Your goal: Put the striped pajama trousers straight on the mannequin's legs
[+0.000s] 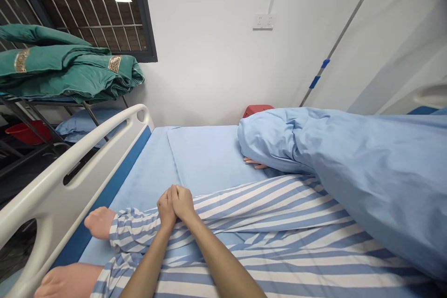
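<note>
A figure that looks like a nursing mannequin lies on the bed in blue-and-white striped trousers [265, 205]. Side by side, my left hand [166, 207] and my right hand [181, 202] rest on its far lower leg, the striped leg [136, 228] above the ankle. Both are closed, their fingers curled over the far side of the leg; the fingertips are hidden. To their left the bare far foot [100, 222] points at the footboard, and the near foot [68, 281] lies closer to me. A light blue quilt [335, 149] is folded back over the upper body; a mannequin hand [256, 163] peeks out beneath it.
The white bed footboard [91, 149] rises on the left. Behind it, green folded bedding [70, 65] lies on a metal rack, with a red basin [30, 132] lower down. An IV pole [337, 42] and a red container [257, 110] stand beyond the bed's far side.
</note>
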Available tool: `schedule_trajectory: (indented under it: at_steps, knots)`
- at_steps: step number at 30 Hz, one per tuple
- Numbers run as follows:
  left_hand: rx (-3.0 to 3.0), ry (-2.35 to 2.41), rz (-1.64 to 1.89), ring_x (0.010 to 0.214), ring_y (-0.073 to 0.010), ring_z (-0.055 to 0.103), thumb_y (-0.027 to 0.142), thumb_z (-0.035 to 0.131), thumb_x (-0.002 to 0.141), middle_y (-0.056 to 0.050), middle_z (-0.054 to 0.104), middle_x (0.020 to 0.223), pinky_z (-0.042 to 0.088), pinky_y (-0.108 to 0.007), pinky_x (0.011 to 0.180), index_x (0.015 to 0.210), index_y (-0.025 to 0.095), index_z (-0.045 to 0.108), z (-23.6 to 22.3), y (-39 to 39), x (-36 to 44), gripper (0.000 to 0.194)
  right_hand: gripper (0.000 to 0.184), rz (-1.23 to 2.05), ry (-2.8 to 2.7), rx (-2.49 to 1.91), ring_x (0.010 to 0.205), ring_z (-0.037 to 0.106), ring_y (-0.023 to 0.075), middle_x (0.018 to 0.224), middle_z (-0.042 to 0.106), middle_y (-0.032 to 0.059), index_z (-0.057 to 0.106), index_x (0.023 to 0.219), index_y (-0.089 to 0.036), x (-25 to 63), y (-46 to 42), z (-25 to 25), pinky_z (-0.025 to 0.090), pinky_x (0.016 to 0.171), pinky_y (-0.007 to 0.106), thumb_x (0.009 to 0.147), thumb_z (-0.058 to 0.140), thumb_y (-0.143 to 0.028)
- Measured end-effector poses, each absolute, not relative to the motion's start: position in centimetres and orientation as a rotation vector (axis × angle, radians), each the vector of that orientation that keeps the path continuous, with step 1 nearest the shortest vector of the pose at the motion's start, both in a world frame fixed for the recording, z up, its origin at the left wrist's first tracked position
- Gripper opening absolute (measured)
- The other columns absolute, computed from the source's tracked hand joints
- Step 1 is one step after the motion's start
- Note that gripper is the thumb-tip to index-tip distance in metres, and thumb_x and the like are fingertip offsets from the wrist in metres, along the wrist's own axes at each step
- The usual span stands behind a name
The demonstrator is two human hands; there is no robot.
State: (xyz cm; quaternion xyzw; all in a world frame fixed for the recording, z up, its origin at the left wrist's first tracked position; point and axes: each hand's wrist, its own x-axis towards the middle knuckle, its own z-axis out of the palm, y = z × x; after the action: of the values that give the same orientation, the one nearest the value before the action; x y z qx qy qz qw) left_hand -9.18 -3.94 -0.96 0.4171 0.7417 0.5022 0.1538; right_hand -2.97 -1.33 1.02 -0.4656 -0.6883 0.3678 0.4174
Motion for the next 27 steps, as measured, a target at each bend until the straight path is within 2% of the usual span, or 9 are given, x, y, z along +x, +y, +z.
schedule_trajectory:
  at_steps: [3,7,13,18,23,27]
  knots:
    - [1.248,2.116,1.429,0.052,-0.0106,0.041,0.041,0.035,0.083,0.001,0.052,0.05,0.032,-0.023,0.054,0.056,0.018,0.05,-1.2,-4.2,-9.6,0.039,0.04,0.808,-1.925,-1.12,0.053,0.045,0.0115,0.057,0.057,0.0031,0.055,0.061,-0.018,-2.1,-1.4,1.5,0.027,0.053,0.024,0.09,0.034,-0.036]
    - [1.283,2.099,1.39,0.055,-0.0118,0.045,0.04,0.035,0.083,0.0,0.055,0.055,0.033,-0.023,0.056,0.058,0.018,0.052,-1.0,-3.7,-9.2,0.037,0.042,0.867,-1.834,-1.105,0.053,0.045,0.0109,0.057,0.057,0.0022,0.055,0.061,-0.018,-1.2,-1.3,0.5,0.028,0.053,0.023,0.091,0.031,-0.035]
    - [1.043,2.027,1.559,0.049,-0.0098,0.036,0.042,0.035,0.083,0.004,0.039,0.046,0.03,-0.022,0.05,0.051,0.02,0.036,0.3,-1.9,-6.9,0.039,0.043,1.109,-1.496,-1.008,0.052,0.04,0.0101,0.052,0.046,-0.0024,0.043,0.055,-0.018,-0.9,-0.4,-0.5,0.031,0.051,0.022,0.089,0.032,-0.04]
    - [1.095,2.122,1.469,0.053,-0.0105,0.042,0.038,0.036,0.081,0.002,0.051,0.051,0.032,-0.023,0.054,0.054,0.019,0.046,0.0,-1.9,-5.8,0.035,0.043,1.165,-1.395,-1.035,0.05,0.039,0.0102,0.05,0.046,-0.0024,0.044,0.054,-0.018,-0.7,0.0,0.0,0.031,0.048,0.021,0.088,0.033,-0.041]
    - [1.176,2.067,1.406,0.056,-0.0114,0.045,0.042,0.034,0.081,0.0,0.055,0.055,0.032,-0.023,0.057,0.058,0.019,0.051,-0.3,-2.1,-5.9,0.037,0.041,0.86,-1.771,-1.189,0.052,0.042,0.0114,0.054,0.055,0.001,0.054,0.057,-0.018,0.7,0.3,2.1,0.028,0.052,0.024,0.088,0.035,-0.037]
    - [1.238,2.125,1.373,0.054,-0.0111,0.041,0.041,0.032,0.083,0.002,0.049,0.051,0.029,-0.023,0.055,0.054,0.019,0.045,-0.6,-2.0,-5.7,0.039,0.042,0.756,-1.886,-1.145,0.051,0.041,0.0107,0.053,0.052,-0.0006,0.053,0.059,-0.019,2.4,0.7,1.9,0.025,0.053,0.024,0.09,0.033,-0.037]
